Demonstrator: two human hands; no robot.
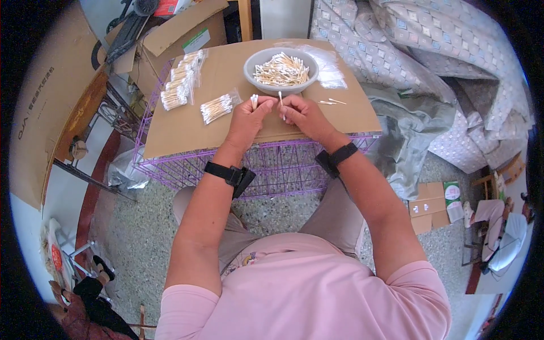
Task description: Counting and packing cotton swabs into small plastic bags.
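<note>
Two hands meet over the brown cardboard sheet [187, 127]: the left hand [245, 120] pinches a small bundle of wooden cotton swabs [254, 101], the right hand [303, 115] grips a single swab [280, 98]. Counting out a bundle seems underway; adding more likely calls for reaching into the grey plastic bowl [253, 65] just beyond

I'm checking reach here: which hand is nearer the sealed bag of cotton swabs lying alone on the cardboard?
Left. The left hand sits just right of the bag; the right hand is farther right.

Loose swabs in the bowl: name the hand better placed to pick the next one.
Probably the right hand: it holds only one swab, just under the bowl; the left hand grips a small bunch.
</note>
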